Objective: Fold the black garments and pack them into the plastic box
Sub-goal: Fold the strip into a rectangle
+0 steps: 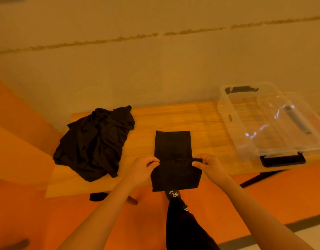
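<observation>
A narrow folded black garment (pixel 172 145) lies lengthwise on the wooden table (pixel 200 121), its near end hanging over the front edge. My left hand (pixel 143 167) pinches its left edge and my right hand (pixel 209 165) pinches its right edge, both at the same fold line near the table's front. A crumpled pile of black garments (pixel 96 141) sits on the table's left part. The clear plastic box (pixel 267 120) stands open at the right end of the table, with nothing visible inside.
The box has black latches at its far end (pixel 242 89) and near end (pixel 282 159). A pale wall rises right behind the table. The floor below is orange. My leg in dark trousers and a sock (pixel 175 194) shows under the table's front edge.
</observation>
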Demonstrator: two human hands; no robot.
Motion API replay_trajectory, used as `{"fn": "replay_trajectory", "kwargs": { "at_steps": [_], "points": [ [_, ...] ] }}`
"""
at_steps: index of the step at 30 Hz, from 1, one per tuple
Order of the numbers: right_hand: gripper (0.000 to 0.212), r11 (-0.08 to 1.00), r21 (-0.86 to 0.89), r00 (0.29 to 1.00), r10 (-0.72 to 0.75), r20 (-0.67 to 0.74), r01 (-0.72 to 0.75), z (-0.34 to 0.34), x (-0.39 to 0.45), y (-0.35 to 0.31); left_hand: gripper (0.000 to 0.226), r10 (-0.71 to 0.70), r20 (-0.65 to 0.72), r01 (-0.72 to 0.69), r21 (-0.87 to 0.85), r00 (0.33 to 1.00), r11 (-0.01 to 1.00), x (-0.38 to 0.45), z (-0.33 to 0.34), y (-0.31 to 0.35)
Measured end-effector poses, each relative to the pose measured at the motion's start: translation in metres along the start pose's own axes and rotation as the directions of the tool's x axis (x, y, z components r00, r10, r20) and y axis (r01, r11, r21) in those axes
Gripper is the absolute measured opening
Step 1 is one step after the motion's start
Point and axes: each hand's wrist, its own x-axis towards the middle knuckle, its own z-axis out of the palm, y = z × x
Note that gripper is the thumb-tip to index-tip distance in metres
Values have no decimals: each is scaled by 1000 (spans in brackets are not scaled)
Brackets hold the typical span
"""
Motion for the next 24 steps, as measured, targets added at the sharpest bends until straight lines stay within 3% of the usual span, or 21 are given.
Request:
{"fn": "replay_trajectory", "kwargs": {
  "at_steps": [8, 14, 20, 24],
  "points": [
    [9, 997, -42, 998, 60, -17, -61, -20, 130, 0, 19, -117, 55, 120, -66, 992, 991, 129, -18, -7],
    [5, 984, -94, 989, 147, -31, -149, -19, 195, 13, 13, -341, 91, 352, -180, 936, 918, 194, -2, -44],
    [8, 980, -141, 982, 122, -144, -142, -10, 207, 29, 13, -382, -154, 307, -362, 911, 880, 202, 19, -52],
    [10, 981, -172, 980, 58, -188, -91, -6, 208, 30, 13, -298, -261, 196, -355, 918, 914, 207, 25, -39]
  ]
}}
